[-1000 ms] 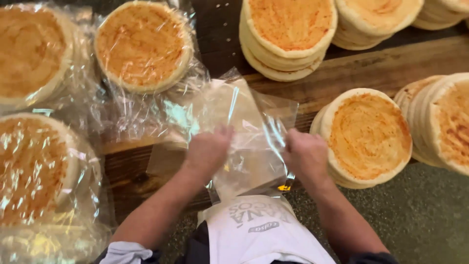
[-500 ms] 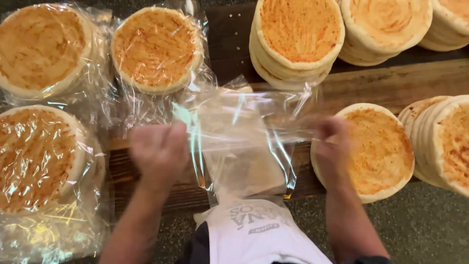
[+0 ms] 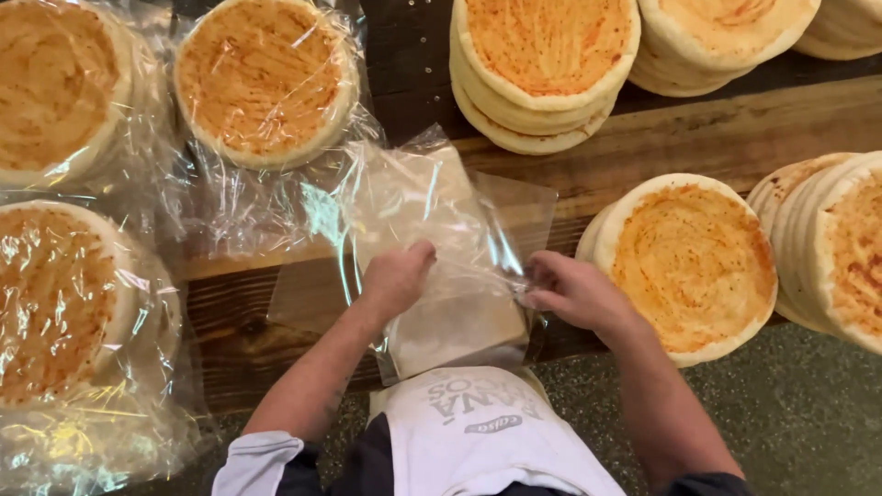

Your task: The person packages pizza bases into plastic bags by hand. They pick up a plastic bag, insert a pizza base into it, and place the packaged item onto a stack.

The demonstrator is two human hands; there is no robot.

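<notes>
Fingers point(image 3: 418, 255) of the left hand point(image 3: 393, 280) and the right hand point(image 3: 574, 294) are closed on a clear plastic bag point(image 3: 432, 220), one hand on each side of it. The bag lies on the wooden surface point(image 3: 698, 138) between both hands. Wrapped flat breads point(image 3: 262, 83) sit to the left, and a bare stack of flat breads point(image 3: 689, 262) sits just right of the right hand.

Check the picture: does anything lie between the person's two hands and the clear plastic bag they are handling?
Nothing visible does. The left hand rests directly on the clear plastic bag, and the right hand grips its right edge. The nearest flatbread stack sits to the right, beside the bag, not between it and either hand.
</notes>
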